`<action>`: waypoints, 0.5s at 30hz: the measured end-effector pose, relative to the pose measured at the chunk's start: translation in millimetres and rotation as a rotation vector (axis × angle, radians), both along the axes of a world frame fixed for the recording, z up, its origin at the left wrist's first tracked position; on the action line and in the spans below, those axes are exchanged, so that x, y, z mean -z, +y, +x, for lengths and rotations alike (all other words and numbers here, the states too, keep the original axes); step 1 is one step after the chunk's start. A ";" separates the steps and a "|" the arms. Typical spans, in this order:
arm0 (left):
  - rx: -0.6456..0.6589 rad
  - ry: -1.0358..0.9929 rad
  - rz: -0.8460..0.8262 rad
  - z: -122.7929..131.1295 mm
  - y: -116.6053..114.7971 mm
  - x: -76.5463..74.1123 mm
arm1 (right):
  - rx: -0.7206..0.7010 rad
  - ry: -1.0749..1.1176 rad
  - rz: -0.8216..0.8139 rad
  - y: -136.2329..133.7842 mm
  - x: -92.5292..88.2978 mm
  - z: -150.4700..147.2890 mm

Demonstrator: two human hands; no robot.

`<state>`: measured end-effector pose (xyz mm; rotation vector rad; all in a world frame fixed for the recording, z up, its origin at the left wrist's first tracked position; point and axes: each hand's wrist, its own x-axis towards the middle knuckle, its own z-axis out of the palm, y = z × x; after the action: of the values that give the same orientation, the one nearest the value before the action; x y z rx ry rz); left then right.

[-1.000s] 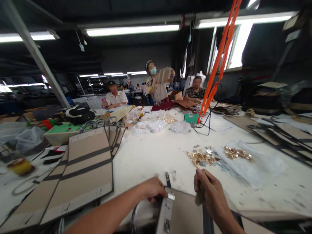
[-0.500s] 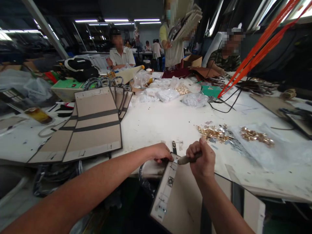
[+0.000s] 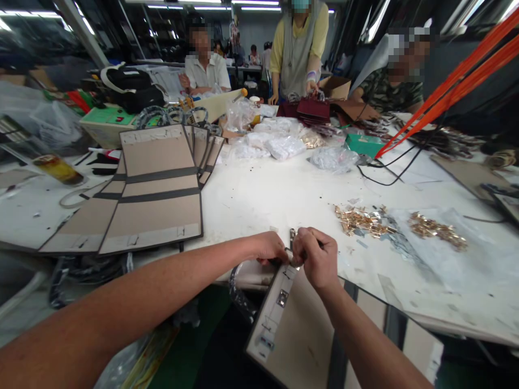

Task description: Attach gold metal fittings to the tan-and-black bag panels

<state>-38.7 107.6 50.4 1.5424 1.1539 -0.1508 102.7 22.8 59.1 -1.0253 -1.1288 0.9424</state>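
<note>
1. Panel (image 3: 304, 324): stiff tan board, dark-striped, overhanging the table (image 3: 263, 200).
2. Left hand (image 3: 271, 248): fingers pinching panel's corner.
3. Right hand (image 3: 316, 254): clenched there, contents hidden. Step, seemingly: corner work; next move calls for steady pinning.
4. Fittings (image 3: 360, 220): gold, glossy, heaped.
5. Bags (image 3: 286, 147): clear, crinkled plastic.

See at far left a clear container (image 3: 60, 169) of amber liquid, then a green-topped box (image 3: 106, 129) with a black bag (image 3: 132, 92) close by. Note, farther along the counter (image 3: 251, 205), heaped clear plastic bags (image 3: 284, 146) left of a green box (image 3: 363, 145), with orange straps (image 3: 458, 84) near it. Log beyond, left to right, a person in white shirt (image 3: 208, 73), a person in grey apron (image 3: 300, 54), a person in camouflage (image 3: 389, 92).
</note>
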 end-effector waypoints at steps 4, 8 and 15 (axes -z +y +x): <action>-0.034 -0.010 0.002 -0.4 -0.7 2.9 | 0.006 0.039 0.071 2.6 -15.2 7.9; -0.053 -0.028 0.002 -1.7 -2.9 1.1 | 0.004 -0.002 0.024 -0.9 -2.1 8.3; 0.004 -0.113 -0.028 -9.8 -1.8 4.4 | -0.013 -0.071 0.052 7.8 -5.2 -1.3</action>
<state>-48.6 105.8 46.0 1.5098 1.0554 -0.0812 101.4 30.6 64.3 -1.0175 -1.2140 0.8882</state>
